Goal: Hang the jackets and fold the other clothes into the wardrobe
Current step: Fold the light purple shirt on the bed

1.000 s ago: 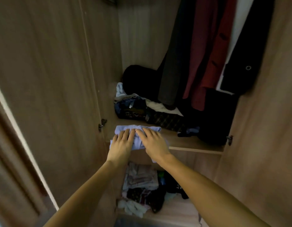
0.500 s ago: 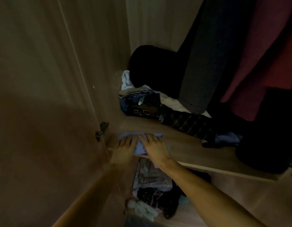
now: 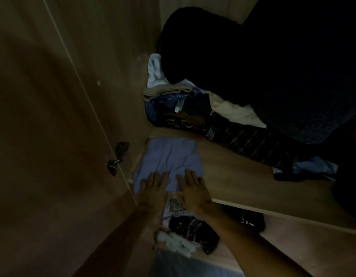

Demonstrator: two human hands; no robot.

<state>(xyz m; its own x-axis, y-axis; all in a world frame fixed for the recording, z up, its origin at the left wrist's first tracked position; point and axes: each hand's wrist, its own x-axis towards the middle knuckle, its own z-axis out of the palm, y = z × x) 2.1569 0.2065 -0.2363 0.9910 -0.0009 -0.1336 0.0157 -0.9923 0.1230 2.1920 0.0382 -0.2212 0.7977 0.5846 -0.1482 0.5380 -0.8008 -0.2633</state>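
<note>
A folded light blue garment (image 3: pixel 170 158) lies flat on the wardrobe shelf (image 3: pixel 243 180), in its front left corner. My left hand (image 3: pixel 153 189) and my right hand (image 3: pixel 194 191) rest side by side on its near edge, fingers straight and pointing inward. Behind it sits a pile of folded clothes (image 3: pixel 179 110), dark printed pieces with beige and white ones. Dark hanging jackets (image 3: pixel 292 66) fill the upper right, too dim to tell apart.
The wardrobe's left wall and open door (image 3: pixel 53 116) stand close beside my left arm, with a metal hinge (image 3: pixel 117 158). A crumpled blue and dark garment (image 3: pixel 308 168) lies on the shelf's right. The lower shelf holds more clothes (image 3: pixel 191 230).
The view has moved closer and lower into the wardrobe. The light blue garment now lies further in on the shelf, and both hands have slid back to its near edge.
</note>
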